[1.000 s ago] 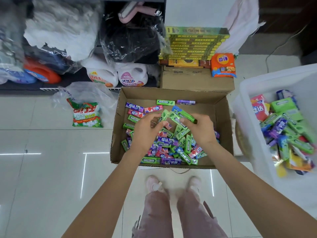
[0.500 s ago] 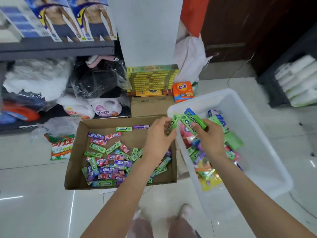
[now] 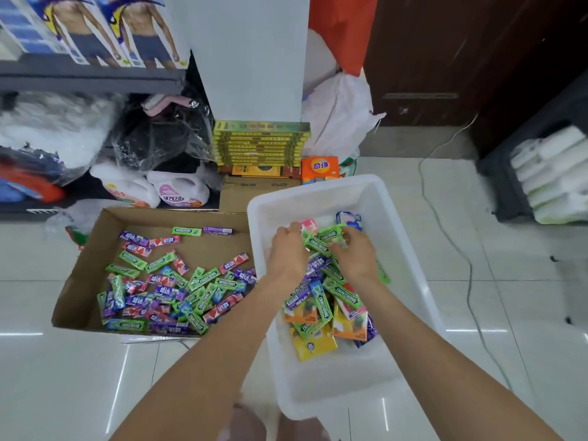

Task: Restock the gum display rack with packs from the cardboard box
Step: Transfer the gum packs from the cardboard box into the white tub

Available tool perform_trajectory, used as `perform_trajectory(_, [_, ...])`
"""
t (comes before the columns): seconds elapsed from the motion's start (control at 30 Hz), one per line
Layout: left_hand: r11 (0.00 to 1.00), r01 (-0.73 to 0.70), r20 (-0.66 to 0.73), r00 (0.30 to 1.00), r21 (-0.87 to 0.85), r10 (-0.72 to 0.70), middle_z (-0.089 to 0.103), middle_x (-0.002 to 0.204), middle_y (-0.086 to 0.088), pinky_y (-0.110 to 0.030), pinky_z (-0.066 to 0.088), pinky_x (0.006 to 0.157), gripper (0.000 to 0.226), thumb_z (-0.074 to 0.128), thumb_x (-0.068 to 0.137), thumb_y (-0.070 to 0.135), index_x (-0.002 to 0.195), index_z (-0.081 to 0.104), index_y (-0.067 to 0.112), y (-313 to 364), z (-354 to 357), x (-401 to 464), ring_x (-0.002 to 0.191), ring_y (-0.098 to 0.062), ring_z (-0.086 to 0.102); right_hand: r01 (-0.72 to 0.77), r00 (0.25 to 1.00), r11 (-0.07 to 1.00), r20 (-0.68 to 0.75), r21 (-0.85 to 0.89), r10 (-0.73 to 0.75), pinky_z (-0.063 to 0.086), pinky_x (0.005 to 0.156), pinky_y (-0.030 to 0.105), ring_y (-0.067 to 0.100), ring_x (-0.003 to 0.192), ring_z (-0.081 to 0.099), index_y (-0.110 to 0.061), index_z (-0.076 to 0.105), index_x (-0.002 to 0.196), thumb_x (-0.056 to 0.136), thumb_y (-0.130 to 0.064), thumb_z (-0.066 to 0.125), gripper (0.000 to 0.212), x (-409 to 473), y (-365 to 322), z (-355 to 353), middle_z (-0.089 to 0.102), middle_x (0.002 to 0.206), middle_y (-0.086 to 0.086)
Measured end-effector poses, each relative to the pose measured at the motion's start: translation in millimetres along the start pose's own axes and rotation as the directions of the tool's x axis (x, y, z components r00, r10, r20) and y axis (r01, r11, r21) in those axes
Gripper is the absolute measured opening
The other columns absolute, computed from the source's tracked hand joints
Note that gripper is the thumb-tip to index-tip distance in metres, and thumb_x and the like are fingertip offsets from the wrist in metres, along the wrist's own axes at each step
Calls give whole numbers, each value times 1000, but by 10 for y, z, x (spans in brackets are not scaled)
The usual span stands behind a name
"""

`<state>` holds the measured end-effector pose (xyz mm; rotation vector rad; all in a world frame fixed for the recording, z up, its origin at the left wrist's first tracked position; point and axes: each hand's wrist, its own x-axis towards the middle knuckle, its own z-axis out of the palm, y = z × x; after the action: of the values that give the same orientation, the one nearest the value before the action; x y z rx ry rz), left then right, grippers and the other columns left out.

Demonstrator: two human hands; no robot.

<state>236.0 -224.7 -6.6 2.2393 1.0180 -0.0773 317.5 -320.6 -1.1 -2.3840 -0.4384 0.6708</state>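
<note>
Working from: standing over the pale tiled floor [image 3: 477, 281], head bent down, both arms reaching into the tub.
Left shelf: a dark shelf [image 3: 95, 81] carries printed underwear boxes; two white detergent jugs [image 3: 152, 192] sit on the floor below it, out of my way.
Cardboard box: the shallow brown cardboard box [image 3: 79, 281] lies open on the floor at my left, and loose gum packs [image 3: 165, 281] in green, purple and red are strewn across its bottom, so any pack is reachable from above.
Stack behind: flat yellow-green cartons [image 3: 261, 141] are piled against the white pillar, just beyond the box.
White tub: the white plastic tub [image 3: 397, 361] stands just beside the box on its right, probably so I can carry packs across in a short swing.
Left grip: my left hand [image 3: 286, 253] is down inside the tub, fingers curled toward the green packs; I cannot tell whether it holds one.
Right grip: my right hand [image 3: 353, 256] is closed round a bunch of green gum packs [image 3: 321, 241], low over the heap, likely to set them down gently.
Display rack: not in view, so I judge the tub a halfway stop.
</note>
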Motion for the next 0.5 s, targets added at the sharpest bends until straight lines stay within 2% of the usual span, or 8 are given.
perform_trajectory(0.1, [997,-75,-51,996,-22,74,45,123,-11,-41,43,92,43,51,92,12,134,42,12,-15,-60,-65,113,-28,46,67,996,995,-50,-78,-71,28,104,29,26,128,38,-10,43,137,92,-18,57,49,-47,-17,-30,42,138,12])
perform_trajectory(0.23, [966,-178,-163,975,-187,148,48,127,-3,-28,42,92,38,50,93,11,130,49,15,-172,-295,-258,112,-17,50,210,977,978,-27,-10,-210,33,96,26,22,121,46,-12,51,129,90,-15,57,39,-165,-197,45,49,130,7])
perform_trajectory(0.33, [959,-154,-244,965,-237,95,52,123,0,-14,36,83,35,52,93,12,127,52,16,-439,-517,-340,102,-8,50,300,953,952,15,57,-302,35,92,20,17,113,52,-13,55,124,91,-12,54,33,-236,-468,182,54,121,4])
perform_trajectory(0.4, [966,-123,-298,953,-228,51,56,120,1,-9,31,81,32,53,92,12,124,54,16,-690,-671,-336,99,-4,48,357,932,930,34,87,-361,36,91,19,16,111,52,-13,55,123,91,-9,52,33,-289,-710,309,55,119,3])
perform_trajectory(0.5, [971,-32,-323,945,-236,-47,57,119,-1,-20,39,86,30,53,93,16,123,55,16,-1120,-905,-275,104,-12,53,440,894,893,51,94,-445,40,95,27,15,112,49,-14,54,125,91,-9,49,35,-359,-1084,591,53,119,2])
